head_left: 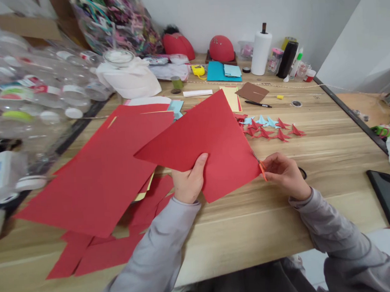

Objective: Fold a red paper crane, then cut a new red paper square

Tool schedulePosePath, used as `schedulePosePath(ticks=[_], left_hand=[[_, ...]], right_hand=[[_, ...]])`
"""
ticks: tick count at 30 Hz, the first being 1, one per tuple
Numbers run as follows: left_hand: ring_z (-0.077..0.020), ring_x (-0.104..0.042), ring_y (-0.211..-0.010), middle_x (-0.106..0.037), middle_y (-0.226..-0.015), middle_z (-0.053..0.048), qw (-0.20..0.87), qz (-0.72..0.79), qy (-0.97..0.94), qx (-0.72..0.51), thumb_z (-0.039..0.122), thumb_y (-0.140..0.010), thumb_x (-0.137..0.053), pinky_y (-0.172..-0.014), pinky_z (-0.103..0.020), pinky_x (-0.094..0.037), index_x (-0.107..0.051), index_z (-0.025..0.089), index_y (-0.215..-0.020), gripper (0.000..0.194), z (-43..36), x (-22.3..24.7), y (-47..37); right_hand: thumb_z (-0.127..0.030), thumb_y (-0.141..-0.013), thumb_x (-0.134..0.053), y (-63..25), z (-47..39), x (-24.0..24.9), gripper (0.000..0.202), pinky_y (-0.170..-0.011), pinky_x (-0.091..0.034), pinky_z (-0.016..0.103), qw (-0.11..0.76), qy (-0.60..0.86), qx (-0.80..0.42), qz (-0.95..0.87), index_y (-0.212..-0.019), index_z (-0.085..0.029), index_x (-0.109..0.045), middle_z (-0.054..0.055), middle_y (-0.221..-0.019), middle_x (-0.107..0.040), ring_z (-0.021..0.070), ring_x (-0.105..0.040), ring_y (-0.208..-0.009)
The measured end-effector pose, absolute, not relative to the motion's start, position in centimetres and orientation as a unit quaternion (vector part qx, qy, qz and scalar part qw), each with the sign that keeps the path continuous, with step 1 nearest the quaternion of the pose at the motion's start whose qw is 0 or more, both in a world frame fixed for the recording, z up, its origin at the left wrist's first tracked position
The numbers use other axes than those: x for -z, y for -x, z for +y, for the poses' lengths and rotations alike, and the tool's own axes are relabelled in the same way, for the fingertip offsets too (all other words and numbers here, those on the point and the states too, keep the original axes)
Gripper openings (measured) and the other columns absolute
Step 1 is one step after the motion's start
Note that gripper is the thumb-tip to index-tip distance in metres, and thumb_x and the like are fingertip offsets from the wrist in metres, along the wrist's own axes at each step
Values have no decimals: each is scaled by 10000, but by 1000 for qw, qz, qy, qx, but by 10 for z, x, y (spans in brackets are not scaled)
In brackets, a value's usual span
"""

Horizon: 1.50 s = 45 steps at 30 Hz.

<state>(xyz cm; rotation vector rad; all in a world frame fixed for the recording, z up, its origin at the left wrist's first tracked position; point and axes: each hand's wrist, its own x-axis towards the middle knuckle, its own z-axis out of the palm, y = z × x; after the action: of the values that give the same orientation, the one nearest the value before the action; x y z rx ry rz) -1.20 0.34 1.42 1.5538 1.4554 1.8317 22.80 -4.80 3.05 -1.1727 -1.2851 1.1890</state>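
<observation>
A large sheet of red paper (pixel 208 141) is held up over the table by my left hand (pixel 189 179), thumb on top and fingers beneath. My right hand (pixel 286 174) is closed on a pair of scissors with orange handles (pixel 262 168), whose blades meet the sheet's right edge near its lower corner. Larger red sheets (pixel 111 172) lie in a pile to the left, with red offcuts (pixel 105 255) below them. Behind the held sheet, several small folded red paper pieces (pixel 282 135) and light blue ones (pixel 267 121) sit on the wood.
Plastic bottles (pixel 48 90) crowd the left side. Toward the back stand a blue folder (pixel 215 71), a yellow tape measure (pixel 198 71), a white paper roll (pixel 261 53) and a black pen (pixel 258 104). A phone (pixel 389 199) lies at the right edge.
</observation>
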Motion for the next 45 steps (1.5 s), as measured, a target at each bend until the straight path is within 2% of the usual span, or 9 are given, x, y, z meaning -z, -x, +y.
schedulePosePath(ticks=[6, 11, 17, 22, 26, 33, 38, 45], left_hand=[[-202, -628, -1018, -691, -1011, -99, 158, 510, -552, -640, 354, -731, -676, -1057, -377, -388, -647, 151, -1040, 372, 3, -14, 12], [-212, -594, -1092, -672, -1078, -115, 169, 511, -550, -639, 363, -732, -673, -1040, -369, -407, -639, 140, -1064, 401, 3, -15, 11], [-212, -589, -1105, -676, -1068, -115, 168, 512, -553, -636, 379, -738, -663, -1034, -368, -415, -641, 143, -1050, 392, 3, -15, 11], [-215, -595, -1094, -674, -1070, -119, 156, 513, -560, -632, 374, -737, -665, -1026, -373, -426, -643, 148, -1047, 384, 4, -13, 12], [-217, -583, -1113, -669, -1079, -117, 154, 513, -565, -628, 380, -740, -664, -1046, -381, -402, -638, 150, -1052, 389, 4, -14, 12], [-214, -610, -1062, -683, -1015, -114, 159, 505, -583, -617, 346, -738, -671, -1004, -379, -445, -642, 143, -1012, 343, 2, -16, 10], [-213, -616, -1048, -698, -969, -98, 192, 505, -587, -603, 366, -732, -670, -1019, -378, -430, -656, 143, -983, 335, 1, -14, 9], [-204, -653, -946, -703, -956, -106, 222, 495, -607, -581, 381, -731, -657, -921, -348, -508, -669, 141, -970, 339, -2, -17, 7]], right_hand=[[-252, -581, -814, -227, -48, -28, 323, -571, -475, 256, 510, 464, -501, -523, -799, -198, -581, -11, -731, -619, 111, -571, -631], [-236, -565, -823, -226, -48, -27, 340, -566, -486, 248, 517, 455, -513, -512, -793, -198, -574, -16, -734, -619, 107, -576, -630], [-281, -585, -815, -224, -48, -31, 315, -557, -500, 250, 515, 440, -534, -505, -763, -197, -569, -12, -706, -624, 109, -582, -613], [-302, -605, -806, -226, -49, -37, 319, -505, -461, 229, 518, 444, -549, -483, -771, -199, -553, -37, -664, -578, 86, -539, -546], [-309, -569, -826, -225, -50, -41, 373, -543, -474, 240, 497, 436, -567, -491, -779, -203, -536, -28, -717, -579, 99, -551, -607], [-296, -565, -826, -225, -50, -38, 374, -539, -450, 233, 480, 454, -542, -520, -776, -200, -532, -37, -690, -544, 90, -511, -591], [-293, -557, -826, -225, -49, -36, 381, -540, -453, 241, 487, 459, -538, -513, -777, -202, -529, -44, -675, -542, 91, -510, -581], [-257, -554, -826, -226, -48, -36, 355, -544, -442, 223, 505, 453, -532, -506, -765, -197, -547, -47, -657, -549, 82, -505, -585]])
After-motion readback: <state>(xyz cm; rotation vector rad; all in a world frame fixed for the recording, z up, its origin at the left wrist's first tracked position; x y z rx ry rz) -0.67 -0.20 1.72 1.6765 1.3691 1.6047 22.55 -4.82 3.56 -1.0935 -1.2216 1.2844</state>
